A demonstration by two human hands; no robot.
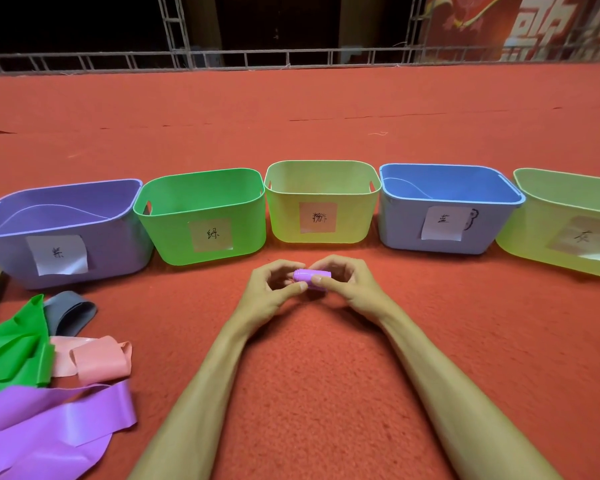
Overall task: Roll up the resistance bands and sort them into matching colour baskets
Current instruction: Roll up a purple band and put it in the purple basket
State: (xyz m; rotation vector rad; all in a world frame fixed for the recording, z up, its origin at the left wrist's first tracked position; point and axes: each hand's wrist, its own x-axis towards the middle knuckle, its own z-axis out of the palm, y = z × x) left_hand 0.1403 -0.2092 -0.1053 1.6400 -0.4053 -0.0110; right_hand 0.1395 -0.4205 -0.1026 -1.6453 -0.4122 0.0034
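At the centre of the view, both hands pinch a small purple roll (310, 279) just above the red carpet (326, 358): the left hand (274, 289) and right hand (347, 284) each have thumb and fingers (300, 286) closed on it from opposite ends. The band looks thin, light and rubbery, so the roll will likely spring open if the pinch slackens; holding it across the wound layers, with a thumb over the loose tail, seems the safest grip.

The purple basket (0, 251), its likely home, sits at about ten o'clock from the hands, with the green basket (174, 237) at eleven, a yellow-green basket (284, 223) at twelve, the blue basket (395, 230) at one and another pale basket (534, 244) at two. Nothing lies between the hands and the purple basket. Unrolled bands are heaped at eight o'clock: a loose purple band (66, 420), a green band (11, 351), a pink band (97, 360) and a grey band (68, 311), well apart from the hands.
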